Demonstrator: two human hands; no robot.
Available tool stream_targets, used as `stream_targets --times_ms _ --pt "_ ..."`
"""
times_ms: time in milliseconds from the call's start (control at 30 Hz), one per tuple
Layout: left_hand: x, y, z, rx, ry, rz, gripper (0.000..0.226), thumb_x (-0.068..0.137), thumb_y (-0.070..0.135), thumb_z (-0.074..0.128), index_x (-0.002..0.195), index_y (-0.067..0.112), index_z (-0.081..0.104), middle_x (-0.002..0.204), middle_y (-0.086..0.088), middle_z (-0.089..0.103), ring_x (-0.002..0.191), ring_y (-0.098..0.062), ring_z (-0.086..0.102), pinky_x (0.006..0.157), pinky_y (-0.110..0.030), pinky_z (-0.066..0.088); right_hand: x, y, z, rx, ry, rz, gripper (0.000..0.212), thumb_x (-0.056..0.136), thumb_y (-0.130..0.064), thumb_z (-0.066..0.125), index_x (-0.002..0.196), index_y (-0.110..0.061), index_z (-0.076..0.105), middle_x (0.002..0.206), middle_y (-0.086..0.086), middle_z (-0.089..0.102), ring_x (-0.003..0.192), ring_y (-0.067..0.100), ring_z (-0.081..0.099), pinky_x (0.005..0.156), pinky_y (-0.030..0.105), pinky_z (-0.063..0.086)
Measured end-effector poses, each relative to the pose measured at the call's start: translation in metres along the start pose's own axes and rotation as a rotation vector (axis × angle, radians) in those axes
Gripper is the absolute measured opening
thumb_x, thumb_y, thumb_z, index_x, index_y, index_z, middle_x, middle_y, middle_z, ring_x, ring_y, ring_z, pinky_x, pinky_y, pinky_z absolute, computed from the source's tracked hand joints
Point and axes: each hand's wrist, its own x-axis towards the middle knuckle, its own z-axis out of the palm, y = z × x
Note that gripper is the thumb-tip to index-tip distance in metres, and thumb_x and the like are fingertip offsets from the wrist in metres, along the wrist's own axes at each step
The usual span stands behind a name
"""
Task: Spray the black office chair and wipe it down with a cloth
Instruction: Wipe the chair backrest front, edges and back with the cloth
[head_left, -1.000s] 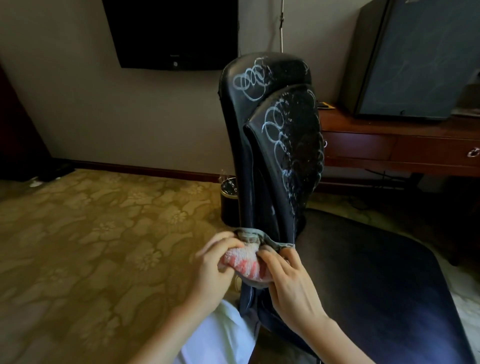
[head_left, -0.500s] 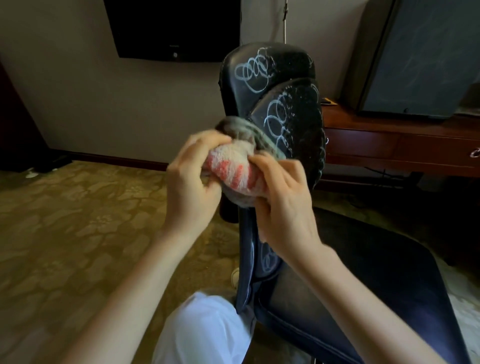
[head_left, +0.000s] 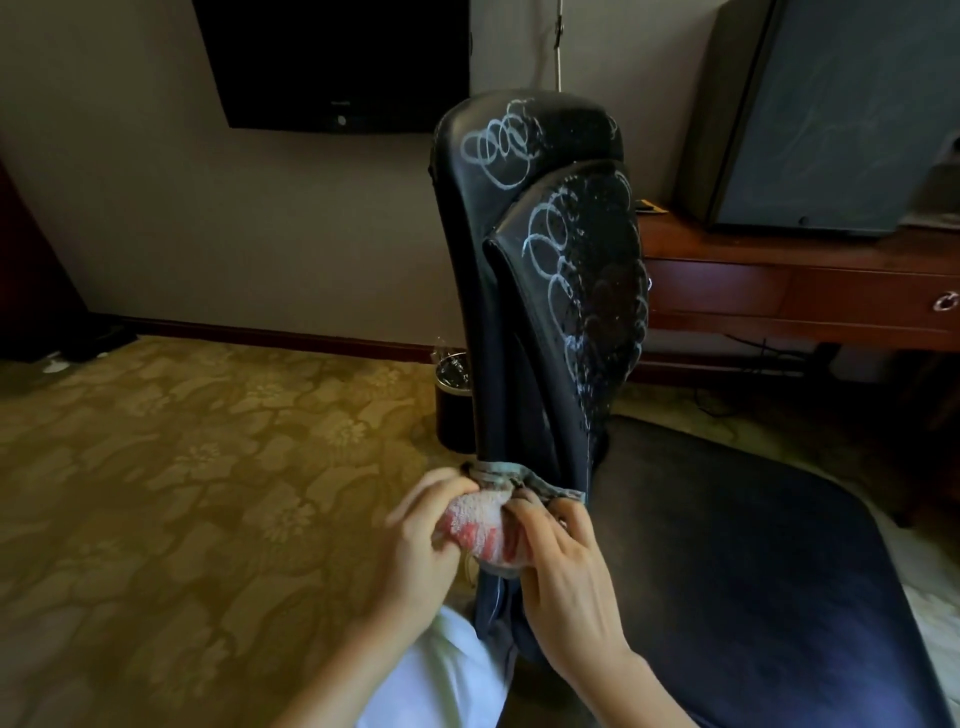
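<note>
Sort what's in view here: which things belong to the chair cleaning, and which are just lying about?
In the job: chair, white scribbles on its backrest; cloth, against the backrest's lower edge; left hand and right hand, both gripping the cloth.

Lying about: bin behind the chair; TV on the wall; desk; cabinet on the desk.
</note>
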Motion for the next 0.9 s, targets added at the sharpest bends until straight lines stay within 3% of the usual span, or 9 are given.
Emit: stream_targets --times_ms 167,233,300,400,567,700,800,900 --pt "0.060 0.051 -0.035 0.032 0.237 0.182 0.058 0.058 -0.028 0.056 0.108 0.000 0.066 0.116 -0.017 0.062 0.115 -0.014 0.051 0.102 -0.014 0.040 0.061 -0.024 -0.045 0.093 0.214 -0.105 0.040 0.084 -0.013 0.043 0.118 0.000 0.060 0.118 0.013 0.064 0.103 0.027 0.048 0.087 0.032 0.043" --pt "0.100 0.074 -0.058 0.033 0.310 0.266 0.055 0.058 -0.026 0.051 0.106 -0.002 0.065 0.113 -0.016 0.062 0.112 -0.017 0.054 0.102 -0.020 0.041 0.102 -0.037 -0.073 0.095 0.290 -0.153 0.042 0.082 -0.012 0.042 0.117 0.002 0.060 0.117 0.014 0.064 0.103 0.028 0.049 0.088 0.032 0.042" --pt "0.131 0.087 -0.078 0.067 0.337 0.317 0.048 0.065 -0.021 0.051 0.106 -0.001 0.064 0.111 -0.014 0.061 0.109 -0.015 0.054 0.098 -0.016 0.041 0.135 -0.044 -0.096 0.077 0.302 -0.196 0.043 0.080 -0.015 0.042 0.116 0.000 0.061 0.114 0.012 0.065 0.102 0.028 0.050 0.084 0.030 0.041" --pt "0.138 0.089 -0.085 0.101 0.298 0.320 0.044 0.069 -0.017 0.054 0.108 0.002 0.063 0.114 -0.013 0.058 0.110 -0.009 0.050 0.094 -0.010 0.040 0.144 -0.041 -0.104 0.056 0.244 -0.242 0.044 0.082 -0.017 0.042 0.120 -0.003 0.060 0.120 0.010 0.063 0.109 0.024 0.050 0.091 0.026 0.040" --pt "0.086 0.054 -0.042 0.081 0.221 0.203 0.056 0.061 -0.021 0.062 0.111 0.004 0.061 0.122 -0.012 0.055 0.116 -0.008 0.044 0.098 -0.027 0.046 0.095 -0.011 -0.070 -0.015 0.151 -0.206 0.040 0.086 -0.017 0.048 0.123 -0.006 0.060 0.129 0.010 0.060 0.116 0.025 0.046 0.101 0.029 0.037" --pt "0.035 0.025 -0.003 0.036 0.180 0.067 0.073 0.051 -0.027 0.062 0.114 0.011 0.056 0.122 -0.016 0.057 0.118 -0.010 0.044 0.104 -0.006 0.029 0.054 0.006 -0.036 -0.128 0.089 -0.211 0.037 0.087 -0.015 0.047 0.118 -0.006 0.063 0.124 0.011 0.063 0.113 0.027 0.049 0.102 0.031 0.037" --pt "-0.001 0.005 0.019 -0.001 0.073 -0.052 0.081 0.049 -0.028 0.060 0.112 0.021 0.054 0.121 -0.010 0.057 0.117 -0.014 0.051 0.102 -0.004 0.028 0.016 0.019 -0.004 -0.161 -0.029 -0.157 0.038 0.086 -0.014 0.047 0.120 -0.007 0.063 0.124 0.010 0.063 0.110 0.029 0.056 0.092 0.041 0.051" --pt "-0.023 -0.015 0.028 0.019 -0.071 -0.107 0.077 0.048 -0.027 0.059 0.109 0.020 0.060 0.121 -0.003 0.056 0.111 -0.022 0.059 0.099 -0.006 0.033 -0.010 0.028 0.018 -0.186 -0.151 -0.105 0.041 0.083 -0.016 0.046 0.120 -0.010 0.062 0.124 0.007 0.063 0.109 0.025 0.054 0.083 0.040 0.056"
